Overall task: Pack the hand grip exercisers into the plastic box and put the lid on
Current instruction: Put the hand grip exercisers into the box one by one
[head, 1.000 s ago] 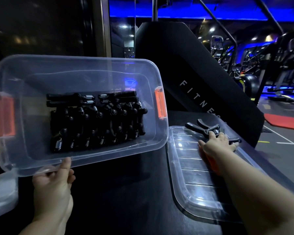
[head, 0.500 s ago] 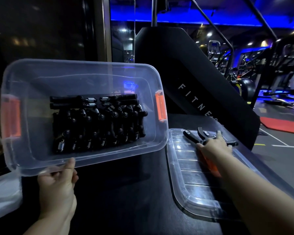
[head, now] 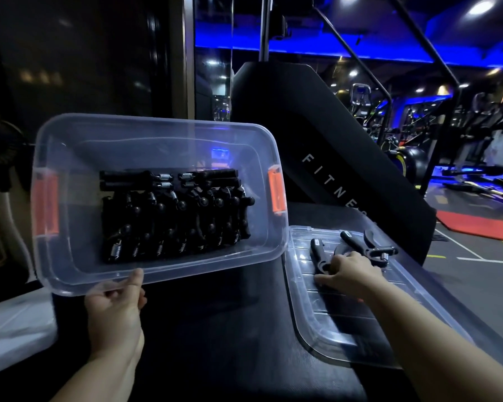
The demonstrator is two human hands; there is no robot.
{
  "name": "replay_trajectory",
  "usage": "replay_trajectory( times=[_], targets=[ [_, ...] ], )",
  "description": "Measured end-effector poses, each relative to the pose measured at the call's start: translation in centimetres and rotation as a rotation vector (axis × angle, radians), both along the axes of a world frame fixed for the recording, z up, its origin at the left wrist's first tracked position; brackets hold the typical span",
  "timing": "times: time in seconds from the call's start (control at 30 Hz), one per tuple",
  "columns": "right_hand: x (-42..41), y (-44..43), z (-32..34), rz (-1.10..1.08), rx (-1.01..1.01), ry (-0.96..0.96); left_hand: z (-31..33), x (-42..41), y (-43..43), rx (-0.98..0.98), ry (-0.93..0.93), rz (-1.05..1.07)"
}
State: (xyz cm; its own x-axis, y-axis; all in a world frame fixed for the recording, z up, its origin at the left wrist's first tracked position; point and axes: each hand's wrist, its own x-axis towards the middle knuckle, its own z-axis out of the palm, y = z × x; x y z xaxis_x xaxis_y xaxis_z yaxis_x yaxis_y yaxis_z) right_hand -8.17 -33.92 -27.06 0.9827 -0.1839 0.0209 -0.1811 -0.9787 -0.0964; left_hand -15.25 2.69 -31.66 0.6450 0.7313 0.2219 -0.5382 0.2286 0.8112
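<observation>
**On the lid, two exercisers left to pack**

Nearest you, your left grip (head: pixel 114 309) is closed on the box's (head: pixel 157 132) front rim, thumb over the edge, tipping its open side toward you. Your right arm reaches straight out. The right grip (head: pixel 349 274) lies palm-down over the near exerciser (head: pixel 320 253) on the lid (head: pixel 331 338); I cannot tell whether its fingers are closed round it. Pinch it at the pivot, lift clear of the far exerciser (head: pixel 369 248), and lay it beside the packed row (head: pixel 172 216).

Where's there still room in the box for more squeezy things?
In the plastic box, bare floor lies between the packed exercisers and the left orange latch, with a narrower strip by the right orange latch. The middle is crowded.
</observation>
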Motion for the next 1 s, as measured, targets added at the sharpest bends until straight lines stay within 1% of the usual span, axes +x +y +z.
replay_trajectory(
  times=[0.23, 0.37, 0.47, 0.53, 0.63, 0.7, 0.77, 0.9, 1.0],
  targets=[
    [-1.7, 2.1, -0.2, 0.066, -0.089, 0.006, 0.0, 0.0, 0.0, -0.011, 0.044, 0.013],
    [-2.6, 1.5, 0.0, 0.085, -0.067, 0.025, -0.1, 0.0, 0.0, -0.012, 0.055, 0.013],
    [-3.1, 0.8, -0.1, 0.136, -0.065, -0.013, 0.0, 0.0, 0.0, -0.01, 0.042, 0.011],
    [-3.3, 0.3, -0.3, 0.164, -0.012, -0.055, 0.1, -0.1, -0.1, -0.006, 0.031, 0.013],
    [-3.5, -0.5, -0.2, 0.144, 0.085, -0.096, 0.2, -0.1, -0.3, -0.002, 0.034, 0.021],
    [-3.4, -0.8, -0.2, 0.111, 0.08, -0.12, 0.1, -0.1, -0.3, -0.001, 0.041, 0.02],
    [-3.2, -1.0, -0.4, 0.093, 0.081, -0.1, 0.0, -0.1, -0.2, 0.004, 0.047, 0.019],
    [-2.8, -1.0, -0.5, 0.117, 0.078, -0.054, -0.3, 0.2, 0.1, 0.016, 0.05, 0.014],
    [-3.0, -0.9, -0.2, 0.108, 0.048, -0.078, -0.4, 0.2, 0.1, 0.017, 0.054, 0.014]
  ],
)
